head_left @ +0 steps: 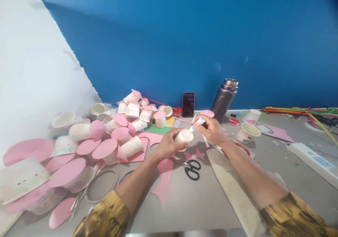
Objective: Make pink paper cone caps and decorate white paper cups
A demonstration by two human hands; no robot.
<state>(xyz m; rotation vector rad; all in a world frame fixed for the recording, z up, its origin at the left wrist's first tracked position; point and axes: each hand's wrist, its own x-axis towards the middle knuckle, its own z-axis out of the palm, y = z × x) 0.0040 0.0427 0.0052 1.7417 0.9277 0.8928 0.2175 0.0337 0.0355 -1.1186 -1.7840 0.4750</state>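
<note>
In the middle of the table my left hand (170, 143) is closed around a paper cup (185, 136), its open mouth tilted up toward me. My right hand (211, 129) pinches a white glue stick (198, 122) whose tip meets the cup's rim. Whether the tip presses on the rim or only hovers there, I cannot tell. Below the hands lie black-handled scissors (193, 169), their blades partly under pink paper scraps (166, 179). A round pink paper piece (207, 113) rests behind my right hand.
Many paper cups with pink discs (105, 149) pile up at left. A phone (188, 104) leans on the blue wall beside a dark thermos (224, 100). At right stand a patterned cup (247, 133) and a power strip (313, 159). A tape roll (101, 185) lies front left.
</note>
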